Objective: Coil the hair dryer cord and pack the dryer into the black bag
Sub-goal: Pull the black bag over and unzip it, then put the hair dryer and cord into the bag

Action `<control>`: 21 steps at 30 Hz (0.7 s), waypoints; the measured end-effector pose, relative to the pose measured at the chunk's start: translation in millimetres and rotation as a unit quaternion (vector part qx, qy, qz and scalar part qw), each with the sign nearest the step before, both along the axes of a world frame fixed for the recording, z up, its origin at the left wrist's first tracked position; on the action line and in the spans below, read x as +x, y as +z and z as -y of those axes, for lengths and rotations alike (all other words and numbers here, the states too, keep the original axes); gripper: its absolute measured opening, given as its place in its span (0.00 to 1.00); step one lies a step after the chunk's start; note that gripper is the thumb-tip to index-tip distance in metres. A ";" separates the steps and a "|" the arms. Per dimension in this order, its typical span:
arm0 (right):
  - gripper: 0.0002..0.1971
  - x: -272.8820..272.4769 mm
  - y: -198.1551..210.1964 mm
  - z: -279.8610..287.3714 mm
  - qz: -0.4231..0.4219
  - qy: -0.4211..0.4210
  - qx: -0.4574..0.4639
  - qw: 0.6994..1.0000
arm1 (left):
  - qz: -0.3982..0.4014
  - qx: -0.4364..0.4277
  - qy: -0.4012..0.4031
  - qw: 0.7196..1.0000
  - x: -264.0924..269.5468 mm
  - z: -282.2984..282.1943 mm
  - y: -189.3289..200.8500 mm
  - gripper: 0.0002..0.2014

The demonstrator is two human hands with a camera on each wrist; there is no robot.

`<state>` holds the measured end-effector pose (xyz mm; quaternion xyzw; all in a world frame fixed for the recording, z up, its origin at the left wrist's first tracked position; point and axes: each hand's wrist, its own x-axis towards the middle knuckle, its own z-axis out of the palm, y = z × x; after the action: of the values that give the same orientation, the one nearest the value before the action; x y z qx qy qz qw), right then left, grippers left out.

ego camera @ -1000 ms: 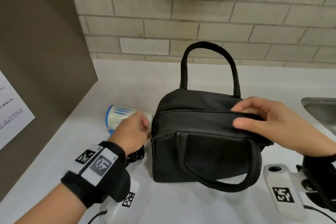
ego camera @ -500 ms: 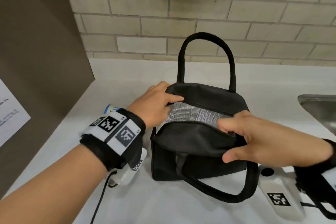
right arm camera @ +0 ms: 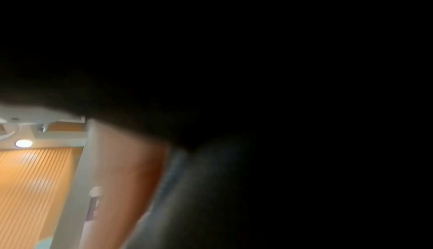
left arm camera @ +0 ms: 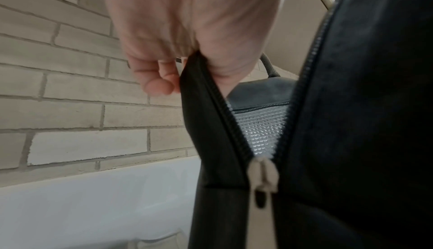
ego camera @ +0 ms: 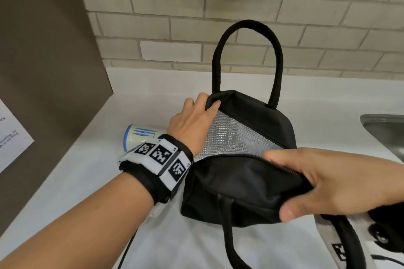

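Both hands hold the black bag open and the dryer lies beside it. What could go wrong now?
1. Taking the white and blue hair dryer needs a hand; if the left hand lets go, the soft black fabric bag with silver lining may fall shut.
2. The right hand pulls the near flap down, which may tip the bag.

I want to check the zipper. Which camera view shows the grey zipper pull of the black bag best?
The left wrist view: the grey zipper pull hangs close and sharp below the open zip. The head view hides it behind the wrist; the right wrist view is mostly dark.
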<state>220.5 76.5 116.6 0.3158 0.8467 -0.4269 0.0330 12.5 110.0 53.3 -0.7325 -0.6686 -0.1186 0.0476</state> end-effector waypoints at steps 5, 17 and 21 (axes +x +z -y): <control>0.16 2.8 1.1 -3.0 0.053 0.013 -0.058 0.997 | -0.009 0.003 -0.008 1.000 -1.7 -4.4 -2.2 0.38; 0.12 8.7 5.0 -19.0 -0.062 -0.118 0.111 0.985 | 0.374 -0.048 -0.111 0.919 -39.0 16.7 14.3 0.13; 0.14 10.3 -0.4 -20.5 -0.070 -0.109 0.106 0.986 | 0.469 0.011 0.044 0.882 -87.2 39.6 -2.1 0.05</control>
<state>230.8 97.0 116.2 0.3775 0.8479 -0.3567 -0.1067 -74.7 70.4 51.2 -0.5603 -0.6429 -0.4540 -0.2583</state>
